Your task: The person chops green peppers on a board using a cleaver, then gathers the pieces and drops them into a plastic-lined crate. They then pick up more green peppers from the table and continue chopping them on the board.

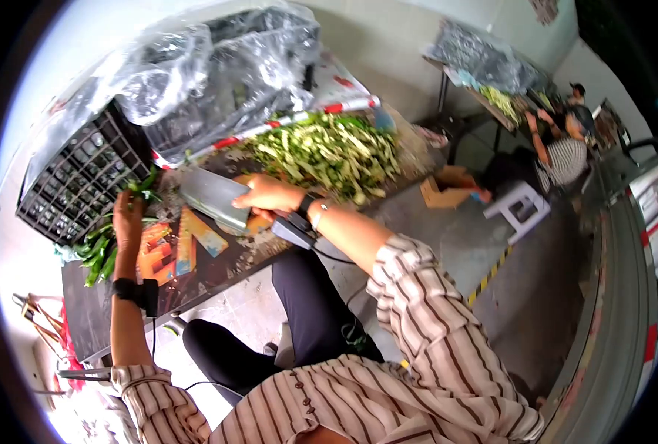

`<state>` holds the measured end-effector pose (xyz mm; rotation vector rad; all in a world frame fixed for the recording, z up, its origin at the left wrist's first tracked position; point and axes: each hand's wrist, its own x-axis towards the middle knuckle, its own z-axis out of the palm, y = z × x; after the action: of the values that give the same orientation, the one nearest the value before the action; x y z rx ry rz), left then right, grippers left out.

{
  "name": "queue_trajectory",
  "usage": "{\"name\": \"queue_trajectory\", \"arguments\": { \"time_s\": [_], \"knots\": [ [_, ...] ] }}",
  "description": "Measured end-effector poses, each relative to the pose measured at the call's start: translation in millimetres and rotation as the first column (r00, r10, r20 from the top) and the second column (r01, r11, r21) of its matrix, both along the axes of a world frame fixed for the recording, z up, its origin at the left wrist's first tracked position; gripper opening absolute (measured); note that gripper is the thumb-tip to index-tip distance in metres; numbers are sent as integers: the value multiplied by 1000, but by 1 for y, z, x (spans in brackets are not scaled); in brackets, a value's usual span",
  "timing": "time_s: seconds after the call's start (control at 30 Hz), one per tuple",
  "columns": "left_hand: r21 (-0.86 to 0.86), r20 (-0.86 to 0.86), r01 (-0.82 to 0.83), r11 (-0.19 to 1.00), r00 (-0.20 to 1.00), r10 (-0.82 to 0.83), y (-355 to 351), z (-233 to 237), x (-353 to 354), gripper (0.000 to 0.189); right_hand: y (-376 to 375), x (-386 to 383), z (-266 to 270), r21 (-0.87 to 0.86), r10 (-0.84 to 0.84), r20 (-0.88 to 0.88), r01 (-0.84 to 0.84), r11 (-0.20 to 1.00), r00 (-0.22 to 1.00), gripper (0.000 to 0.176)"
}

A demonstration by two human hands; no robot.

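Note:
My right hand [271, 195] is wrapped round the handle of a cleaver [216, 198], whose broad grey blade lies over the dark table and points left. My left hand [127, 216] is at the left, its fingers closed on a few long green peppers [145, 183] beside a black crate. Just below that hand, more whole green peppers [98, 253] lie in a pile. Beyond my right hand spreads a heap of cut green peppers [321, 154], pale inside. Orange printed sheets [159, 253] lie flat on the table between my hands.
A black plastic crate [85, 177] leans at the left, partly under clear plastic sheeting [218, 66]. The table [92, 325] ends close to my knees. At right, another person [562, 152] works at a second table [495, 103], near a white stool [520, 211] and a cardboard box [444, 194].

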<state>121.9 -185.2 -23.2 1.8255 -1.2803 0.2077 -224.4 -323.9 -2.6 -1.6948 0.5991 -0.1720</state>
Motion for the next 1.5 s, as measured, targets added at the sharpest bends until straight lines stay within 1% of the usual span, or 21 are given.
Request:
{"name": "queue_trajectory", "arguments": {
  "time_s": [0.07,0.1,0.13,0.2,0.27,0.3,0.33,0.37,0.43,0.47,0.5,0.53,0.6,0.73,0.77,0.93,0.97,1.03,1.27,1.4,1.5],
  "knots": [
    [-88,-168,35,995,984,-50,8,19,-13,25,3,-2,7,-41,-50,-73,47,998,996,28],
    [-92,-152,18,996,988,-32,14,25,-17,25,4,-4,10,-52,-51,-75,47,998,996,29],
    [-145,-87,92,985,991,-105,20,28,-17,25,5,-4,12,-64,-46,-80,41,997,996,32],
    [-225,-172,119,967,972,-160,28,28,-21,26,0,0,2,38,-47,-26,48,998,999,34],
    [-274,-220,9,962,973,-72,46,43,-60,23,-3,-3,2,-18,20,-4,-20,1000,1000,37],
    [-264,31,-14,964,999,23,57,43,-67,23,1,-7,11,-63,44,-28,-46,997,999,40],
    [-246,278,-50,968,953,120,67,40,-74,22,8,-5,17,-21,-6,-18,6,1000,1000,30],
    [-174,254,-25,984,965,70,78,42,-89,22,3,-1,14,-80,-13,-128,3,997,992,26],
    [-42,346,70,997,937,-51,93,33,-111,28,6,-1,18,-39,26,-86,-30,999,996,24],
    [-48,300,70,996,952,-53,102,34,-131,26,12,-2,25,0,8,-106,-8,1000,994,25],
    [23,392,68,997,917,-71,110,30,-142,21,6,0,17,45,31,-76,-28,999,997,25],
    [-50,344,6,999,939,12,107,6,-144,17,10,0,20,48,20,-84,-16,999,996,25],
    [11,309,-8,1000,951,4,110,-10,-150,16,8,2,17,67,-24,-121,32,997,992,23],
    [-119,215,-132,984,964,155,112,-15,-158,20,10,3,24,35,-27,-100,30,999,995,14],
    [-111,170,-114,987,977,132,114,-18,-157,28,15,3,31,-17,-17,-67,16,1000,998,12],
    [-93,137,-124,988,981,136,120,-13,-161,21,57,4,69,-216,53,-29,-58,975,998,12],
    [-110,140,-135,985,979,150,119,-14,-161,19,63,5,73,-220,55,-40,-63,973,998,12],
    [-117,134,-156,981,976,171,118,-15,-161,15,73,8,80,-393,89,-163,-148,908,983,14],
    [-170,130,-189,967,969,212,118,-20,-161,13,98,25,79,-480,138,-308,-279,831,941,20],
    [-125,123,-202,971,968,217,118,-20,-161,12,98,31,75,-492,189,-304,-324,808,934,19],
    [-169,115,-194,966,970,214,118,-20,-162,11,96,33,76,-483,158,-314,-301,823,936,19]
  ]
}}
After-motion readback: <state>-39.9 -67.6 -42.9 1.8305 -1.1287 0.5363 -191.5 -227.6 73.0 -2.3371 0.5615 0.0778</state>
